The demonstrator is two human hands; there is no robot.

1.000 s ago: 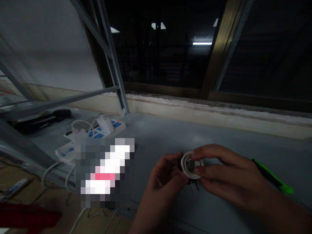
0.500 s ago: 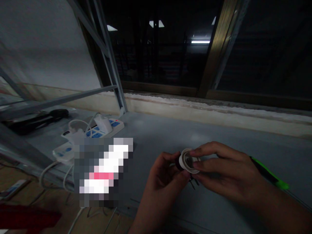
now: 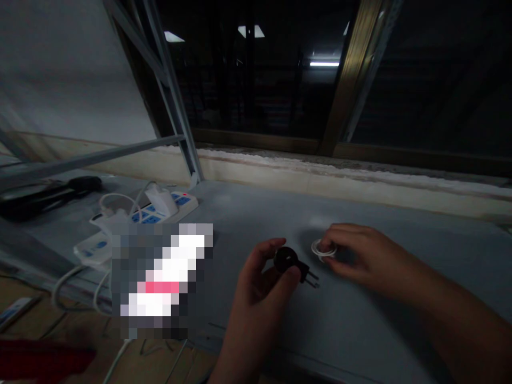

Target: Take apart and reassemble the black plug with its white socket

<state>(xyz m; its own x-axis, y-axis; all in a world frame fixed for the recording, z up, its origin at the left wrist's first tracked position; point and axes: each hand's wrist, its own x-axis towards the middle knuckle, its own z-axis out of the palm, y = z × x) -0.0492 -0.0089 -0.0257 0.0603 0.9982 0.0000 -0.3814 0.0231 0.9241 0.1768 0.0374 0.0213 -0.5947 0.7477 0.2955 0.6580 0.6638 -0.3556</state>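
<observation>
My left hand (image 3: 260, 298) is closed around a black two-pin plug (image 3: 285, 259) with a rounded body. Its two metal prongs stick out toward the lower right, and the thumb presses on its near side. Just right of it, my right hand (image 3: 372, 258) pinches a small round white cup-shaped part (image 3: 317, 248) with a raised rim. The fingertips reach over and partly into that part, hiding some of it. A small gap separates the white part from the plug; both are over the grey tabletop (image 3: 248, 218).
White power strips (image 3: 182, 210) with blue sockets, plugged-in adapters and cables lie at left, beside a blurred-out patch (image 3: 168, 277). A grey metal frame (image 3: 176, 112) rises behind them. A black object (image 3: 80, 186) lies far left. The window ledge (image 3: 280, 168) borders the back.
The white part has come away from the black plug and moved slightly right and up with my right hand. The plug is turned in my left hand, showing its prongs.
</observation>
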